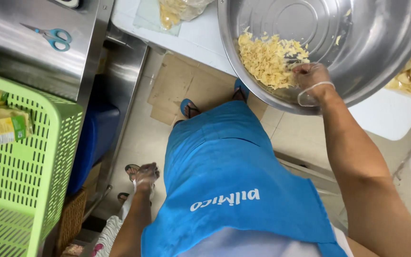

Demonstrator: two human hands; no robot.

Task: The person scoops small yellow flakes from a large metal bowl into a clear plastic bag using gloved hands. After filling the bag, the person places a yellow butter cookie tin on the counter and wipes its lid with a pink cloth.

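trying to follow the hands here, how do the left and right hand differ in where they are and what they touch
The right hand reaches up into the metal bowl, resting on the pale chips; the left hand hangs low beside the blue apron, touching nothing visible. The right looks curled over the chips; the left is loosely closed. Both wear thin clear gloves.

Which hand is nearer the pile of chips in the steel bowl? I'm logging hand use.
Right. The right hand rests inside the steel bowl touching the chips; the left hand hangs low beside the blue apron, well away.

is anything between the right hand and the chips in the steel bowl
Nothing visible. The gloved right hand is already inside the steel bowl, its fingers at the edge of the pile of chips.
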